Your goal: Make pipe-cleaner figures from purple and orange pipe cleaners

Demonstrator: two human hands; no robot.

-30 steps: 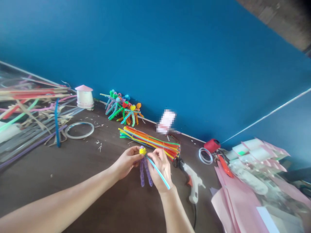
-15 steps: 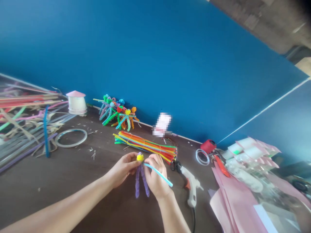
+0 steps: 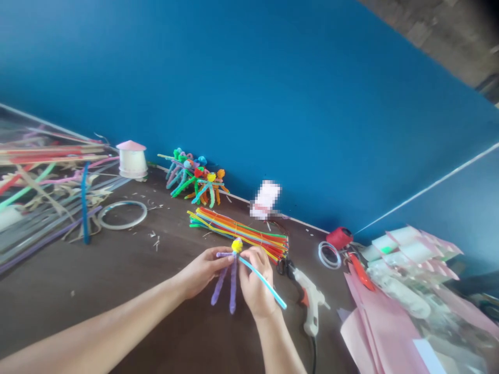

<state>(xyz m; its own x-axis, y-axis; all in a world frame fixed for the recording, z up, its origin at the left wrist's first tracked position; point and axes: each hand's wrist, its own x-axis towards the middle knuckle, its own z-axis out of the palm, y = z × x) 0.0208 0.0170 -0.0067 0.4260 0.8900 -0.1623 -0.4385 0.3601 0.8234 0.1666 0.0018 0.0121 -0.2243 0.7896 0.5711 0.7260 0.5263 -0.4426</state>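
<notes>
Between my hands is a small pipe-cleaner doll [image 3: 233,284] with a yellow head and purple legs hanging down. My left hand [image 3: 204,271] pinches it at the upper body, where a short purple arm sticks out toward the left. My right hand [image 3: 257,283] is closed just right of the head, its fingers gripping a light blue pipe cleaner [image 3: 265,283] near the doll's neck. The blue strand's free end slants down to the right across that hand. My right fingertips are partly hidden.
Behind my hands lies a bundle of colourful pipe cleaners [image 3: 241,232]. Finished dolls [image 3: 197,179] lean by the blue wall. A white glue gun [image 3: 311,304] and pink paper [image 3: 376,322] are at right; a white cup [image 3: 132,161], clear ring [image 3: 122,227] and loose strips stand left.
The doll has turned and tilted in my fingers, so its purple arm now shows at left and its legs swing leftward. The whole view has shifted slightly.
</notes>
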